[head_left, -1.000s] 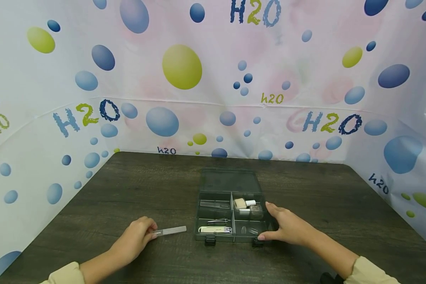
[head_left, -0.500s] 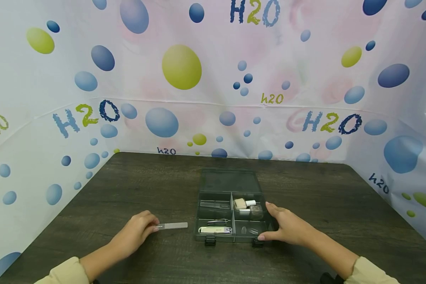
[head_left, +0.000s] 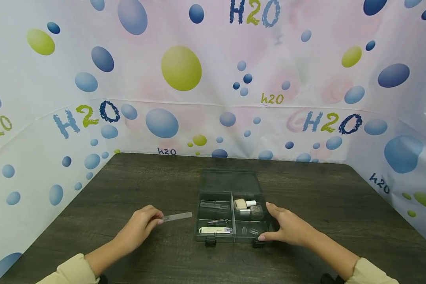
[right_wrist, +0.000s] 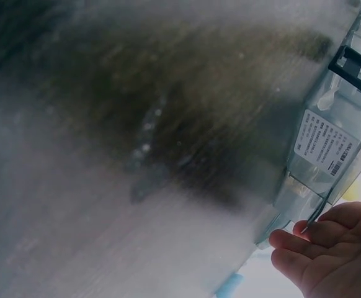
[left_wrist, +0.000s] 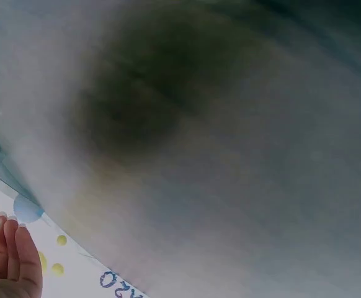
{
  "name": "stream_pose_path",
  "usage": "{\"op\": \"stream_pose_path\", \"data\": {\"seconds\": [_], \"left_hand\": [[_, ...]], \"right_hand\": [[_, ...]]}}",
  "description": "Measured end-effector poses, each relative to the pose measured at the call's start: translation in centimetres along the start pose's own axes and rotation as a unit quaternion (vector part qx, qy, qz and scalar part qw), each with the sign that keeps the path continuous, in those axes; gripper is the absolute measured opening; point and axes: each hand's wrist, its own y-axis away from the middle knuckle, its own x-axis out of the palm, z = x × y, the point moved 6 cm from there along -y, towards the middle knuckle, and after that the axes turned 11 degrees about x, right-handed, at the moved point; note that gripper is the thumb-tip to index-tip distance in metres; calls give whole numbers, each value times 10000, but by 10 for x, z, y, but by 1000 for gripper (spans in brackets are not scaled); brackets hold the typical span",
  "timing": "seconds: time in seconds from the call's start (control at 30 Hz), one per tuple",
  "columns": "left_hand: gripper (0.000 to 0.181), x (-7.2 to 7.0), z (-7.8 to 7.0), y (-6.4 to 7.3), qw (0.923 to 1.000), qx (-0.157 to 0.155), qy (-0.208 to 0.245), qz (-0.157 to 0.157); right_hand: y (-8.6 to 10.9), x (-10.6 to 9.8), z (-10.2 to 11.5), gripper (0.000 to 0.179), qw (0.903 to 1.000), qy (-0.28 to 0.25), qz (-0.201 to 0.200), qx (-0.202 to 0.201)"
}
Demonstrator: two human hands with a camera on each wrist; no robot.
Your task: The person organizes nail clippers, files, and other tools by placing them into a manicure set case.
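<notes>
In the head view my left hand point(head_left: 138, 227) pinches one end of a slim, pale nail file point(head_left: 179, 216), its free end pointing right toward the box. A see-through grey compartment box point(head_left: 230, 182) lies with its lid folded back. My right hand point(head_left: 289, 228) grips the box's right side, thumb at the front corner by a latch. Inside are a cream nail clipper point(head_left: 213, 230), a small metal tool point(head_left: 218, 221) behind it, and two nail polish bottles point(head_left: 240, 204) with white caps. In the right wrist view, fingers point(right_wrist: 292, 242) reach the box's edge.
Dark wood-grain table point(head_left: 156, 177) surrounds the box. Behind and beside it hangs a white sheet point(head_left: 213, 90) with coloured dots. Small clear pieces point(head_left: 248, 230) lie in the front right compartment, and a dark narrow item point(head_left: 214, 205) in the back left one.
My left hand has moved right and farther from me with the nail file, bringing its tip nearer the box. The right hand and the box have stayed put.
</notes>
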Motion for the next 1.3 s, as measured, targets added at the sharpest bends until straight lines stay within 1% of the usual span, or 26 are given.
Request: {"op": "stream_pose_path", "data": {"seconds": [0.2,0.3,0.47,0.7,1.07,1.2,1.3], "left_hand": [[4,1,-1,-6,9992,-251,78,-304],[5,3,-3,-9,9985,-370,180,-366],[5,6,-6,-15,9976,-502,335,-347],[5,14,-12,-22,9984,-309,339,-324],[6,29,-18,-39,9976,-275,567,-288],[6,33,-20,-45,9976,-290,563,-284],[6,34,-21,-50,9979,-232,524,-285]], "right_hand": [[1,-1,0,106,9998,92,-146,-26],[2,-1,1,106,9997,128,-195,-48],[2,-1,1,106,9996,162,-220,-43],[2,0,1,105,9993,274,-247,-40],[3,0,1,102,9991,358,-222,-14],[3,0,1,103,9989,399,-248,7],[3,1,1,103,9989,392,-250,8]]}}
